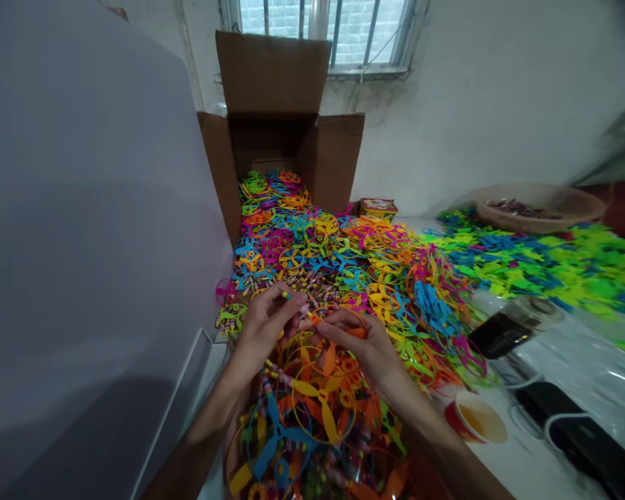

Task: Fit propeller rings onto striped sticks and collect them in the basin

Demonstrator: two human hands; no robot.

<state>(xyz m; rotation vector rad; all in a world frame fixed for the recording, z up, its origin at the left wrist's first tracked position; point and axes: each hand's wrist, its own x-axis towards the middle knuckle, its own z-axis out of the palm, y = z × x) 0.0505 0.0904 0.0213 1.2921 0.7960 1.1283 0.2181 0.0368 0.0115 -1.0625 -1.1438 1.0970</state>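
In the middle of the view my left hand (271,319) is closed, fingers pinching a thin stick with small coloured bead-like pieces (305,310). Close beside it, my right hand (362,340) grips an orange ringed propeller (358,332), and the two pieces meet between my fingertips. Whether they are joined cannot be made out. Below both hands lies a heap of propellers and beaded sticks in a tub, with a yellow propeller (320,399) and a blue propeller (278,434) on top. The tub's rim is mostly hidden.
Ahead, an open cardboard box (338,156) lies on its side, a pile of ringed propellers (323,226) spilling out. To the right are green and blue pieces (531,260), a shallow basin (594,208), a dark bottle (505,337), a paper cup (473,419) and a black case (557,410). A pale panel (98,229) stands left.
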